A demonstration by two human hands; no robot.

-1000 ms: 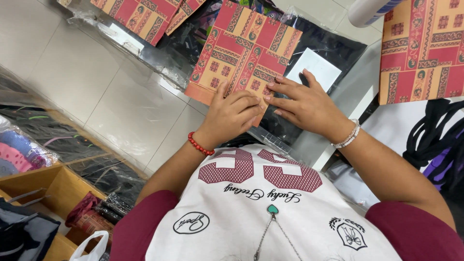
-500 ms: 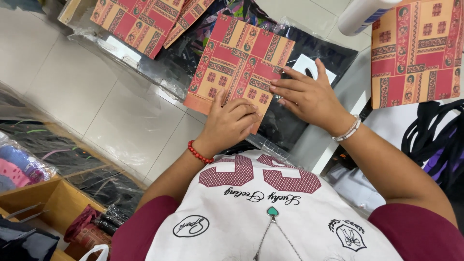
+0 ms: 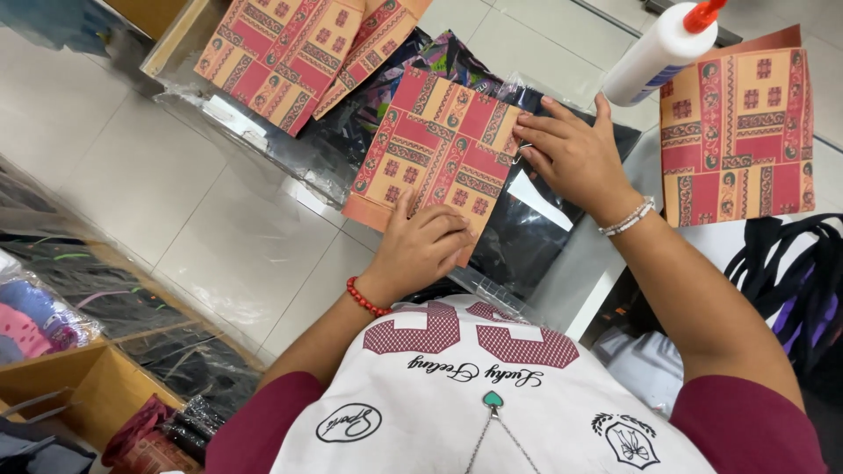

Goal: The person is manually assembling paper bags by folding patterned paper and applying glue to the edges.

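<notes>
You're now pressing the card (image 3: 435, 149) flat w/ both hands; it's sitting higher and more square on the black bag (image 3: 536, 233) than a sec ago, so the fold seems to be getting smoothed. Left hand (image 3: 421, 246) is curled loosely on the near edge, right hand (image 3: 571, 149) is spread open, fingers flat on the far corner, gripping nothing. Glue bottle (image 3: 659, 48), white w/ red tip, is lying top right. Similar patterned cards: one at right (image 3: 738, 132), a stack top left (image 3: 281, 53).

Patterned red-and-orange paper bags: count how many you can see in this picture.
4: one patterned bag under both hands, two overlapping at top left, one at right. Others may be hidden.
</notes>
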